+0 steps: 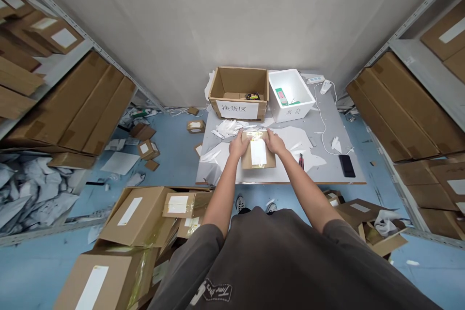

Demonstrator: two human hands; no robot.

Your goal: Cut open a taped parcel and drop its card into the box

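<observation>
A small cardboard box point(269, 160) with a white label and shiny clear tape is at the front of the table point(330, 131). My left hand point(239, 145) grips its far left corner, and my right hand point(275, 142) grips the far right corner. The fingers of both hands curl over the far edge, partly hidden. Beyond the box lies a heap of torn white paper strips point(230, 128). A red and black utility knife point(301, 161) rests to the right of my right hand.
An open carton point(238, 110) and a white foam bin point(291, 113) stand at the table's back. A phone point(347, 166), a white cable and a power strip point(315, 79) are on the right. Stacked cartons point(141, 218) flank me at left; loaded shelves point(417, 53) stand on both sides.
</observation>
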